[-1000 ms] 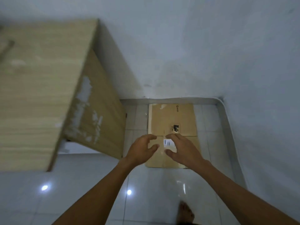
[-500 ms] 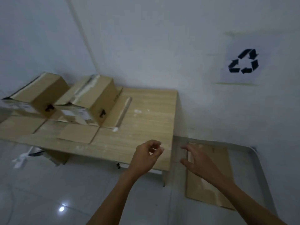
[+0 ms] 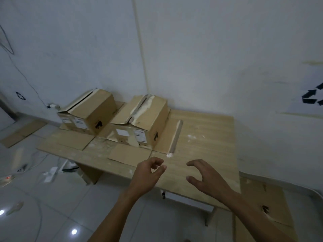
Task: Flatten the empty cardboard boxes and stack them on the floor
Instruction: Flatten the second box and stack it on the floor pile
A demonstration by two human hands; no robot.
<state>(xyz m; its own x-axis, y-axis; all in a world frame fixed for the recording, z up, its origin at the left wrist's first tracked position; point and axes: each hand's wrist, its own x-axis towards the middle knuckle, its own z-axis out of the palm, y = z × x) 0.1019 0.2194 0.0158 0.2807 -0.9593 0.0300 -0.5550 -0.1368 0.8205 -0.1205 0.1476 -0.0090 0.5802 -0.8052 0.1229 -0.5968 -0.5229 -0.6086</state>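
We see two cardboard boxes still standing on the wooden bench (image 3: 209,145). The left box (image 3: 90,110) sits at the bench's far left corner, its top flaps partly lifted; the right box (image 3: 141,123) stands just beside it, nearer the middle of the far edge, with torn tape along its top seam. Both have white labels on the faces turned toward us, and both have bottom flaps splayed flat on the bench top — one loose flap (image 3: 129,154) reaches toward the near edge.

A flattened box (image 3: 265,203) lies on the floor (image 3: 52,206) past the bench's right edge, close to the wall (image 3: 192,58). Another flat piece of cardboard (image 3: 22,131) lies on the floor beyond the left end (partly blurred).

Our left hand (image 3: 146,175) hovers over the bench's near edge, fingers curled loosely, holding nothing. Our right hand (image 3: 206,180) hovers just beside it, fingers spread and bent — also empty. The two hands are apart and touch neither box.

A recycling symbol (image 3: 312,98) is taped to the wall at right, and cables (image 3: 43,159) trail over the floor at left.
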